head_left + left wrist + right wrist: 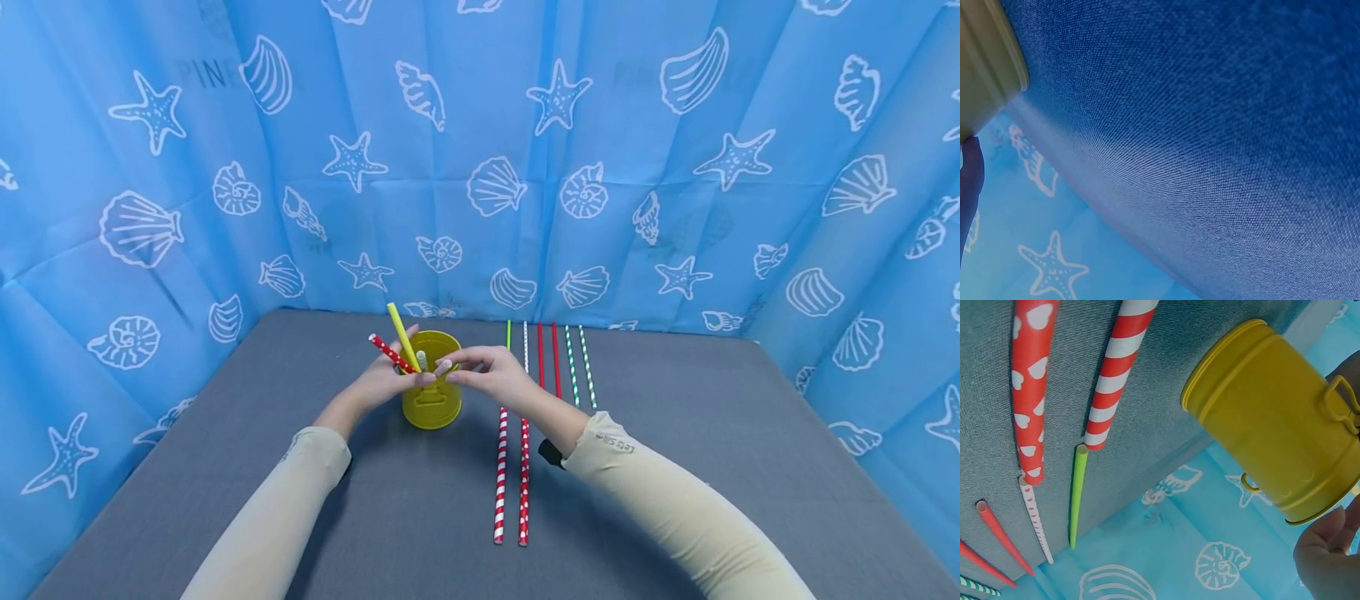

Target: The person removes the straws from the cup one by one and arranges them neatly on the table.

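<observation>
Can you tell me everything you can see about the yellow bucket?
The yellow bucket looks like painted metal, round-walled, with raised bands and small loops on its side. It stands upright on the gray table. Straws poke out of its open mouth, and the left hand touches it near the top.

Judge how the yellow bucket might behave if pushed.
The yellow bucket probably keeps its shape, as its side looks firm, with raised bands. A push up high could tip it, since it looks taller than wide. Its round body suggests it might roll if toppled.
</observation>
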Motion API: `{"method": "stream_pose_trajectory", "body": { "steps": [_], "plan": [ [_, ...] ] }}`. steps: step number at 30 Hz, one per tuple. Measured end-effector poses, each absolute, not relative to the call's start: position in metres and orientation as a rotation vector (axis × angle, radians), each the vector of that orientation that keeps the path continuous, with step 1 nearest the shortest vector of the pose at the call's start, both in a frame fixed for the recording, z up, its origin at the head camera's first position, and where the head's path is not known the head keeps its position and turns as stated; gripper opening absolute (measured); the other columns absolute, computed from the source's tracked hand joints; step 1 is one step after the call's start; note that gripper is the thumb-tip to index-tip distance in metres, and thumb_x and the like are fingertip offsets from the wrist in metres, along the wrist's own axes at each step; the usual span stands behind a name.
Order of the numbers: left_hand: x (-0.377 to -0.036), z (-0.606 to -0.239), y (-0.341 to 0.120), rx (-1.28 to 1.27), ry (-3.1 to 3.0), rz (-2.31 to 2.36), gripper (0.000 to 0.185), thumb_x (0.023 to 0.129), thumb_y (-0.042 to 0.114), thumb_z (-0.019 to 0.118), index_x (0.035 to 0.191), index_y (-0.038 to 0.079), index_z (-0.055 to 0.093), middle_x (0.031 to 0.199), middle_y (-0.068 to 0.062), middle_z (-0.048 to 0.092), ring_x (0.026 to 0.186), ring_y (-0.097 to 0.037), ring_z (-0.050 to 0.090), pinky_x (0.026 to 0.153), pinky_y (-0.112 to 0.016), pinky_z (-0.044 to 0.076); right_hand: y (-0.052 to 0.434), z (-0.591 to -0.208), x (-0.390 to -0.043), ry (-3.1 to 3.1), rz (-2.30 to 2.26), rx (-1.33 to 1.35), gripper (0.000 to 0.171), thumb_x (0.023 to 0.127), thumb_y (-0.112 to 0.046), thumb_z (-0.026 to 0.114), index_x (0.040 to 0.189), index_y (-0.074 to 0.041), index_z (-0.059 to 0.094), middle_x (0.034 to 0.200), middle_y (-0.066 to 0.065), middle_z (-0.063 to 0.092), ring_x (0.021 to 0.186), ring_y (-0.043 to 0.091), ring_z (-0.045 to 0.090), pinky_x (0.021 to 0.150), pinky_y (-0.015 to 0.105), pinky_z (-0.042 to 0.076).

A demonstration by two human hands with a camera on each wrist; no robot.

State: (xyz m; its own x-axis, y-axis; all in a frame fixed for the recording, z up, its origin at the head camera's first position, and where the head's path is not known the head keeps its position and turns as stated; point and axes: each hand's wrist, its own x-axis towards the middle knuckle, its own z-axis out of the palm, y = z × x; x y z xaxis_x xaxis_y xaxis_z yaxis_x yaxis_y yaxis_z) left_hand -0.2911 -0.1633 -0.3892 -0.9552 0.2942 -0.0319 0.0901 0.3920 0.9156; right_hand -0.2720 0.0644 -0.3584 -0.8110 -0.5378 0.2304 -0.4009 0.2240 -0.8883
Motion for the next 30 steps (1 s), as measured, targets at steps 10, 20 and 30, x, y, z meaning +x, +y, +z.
{"method": "stream_pose_trajectory", "body": {
  "steps": [10, 20, 30],
  "plan": [
    [-0.288, -0.386, -0.163, 0.339, 2.438, 1.62, 0.093, 0.087, 0.023, 0.072, 0.157, 0.02, 0.012, 0.154, -0.021, 0.026, 0.139, -0.041, 0.027, 0.108, -0.06, 0.029, 0.054, -0.357, -0.27, 2.342, -1.658, -1.002, 0.027, 0.091, -0.007, 0.066, 0.117, 0.0, 0.068, 0.101, 0.009, 0.067, 0.087, 0.021, 0.058, 0.073, 0.03, 0.053],
    [-0.29, -0.389, -0.163, 0.345, 2.453, 1.613, 0.093, 0.087, 0.026, 0.073, 0.157, 0.021, 0.012, 0.154, -0.021, 0.025, 0.139, -0.042, 0.027, 0.108, -0.06, 0.029, 0.059, -0.349, -0.265, 2.386, -1.732, -0.993, 0.021, 0.092, -0.006, 0.065, 0.111, 0.001, 0.071, 0.101, 0.011, 0.07, 0.085, 0.022, 0.057, 0.069, 0.026, 0.051],
    [-0.289, -0.388, -0.164, 0.317, 2.432, 1.619, 0.094, 0.086, 0.035, 0.074, 0.157, 0.024, 0.014, 0.155, -0.018, 0.026, 0.14, -0.039, 0.025, 0.108, -0.061, 0.028, 0.091, -0.322, -0.255, 2.186, -2.117, -1.06, 0.03, 0.09, 0.005, 0.063, 0.119, 0.012, 0.062, 0.11, 0.02, 0.069, 0.107, 0.026, 0.065, 0.091, 0.035, 0.051]
  ]
}}
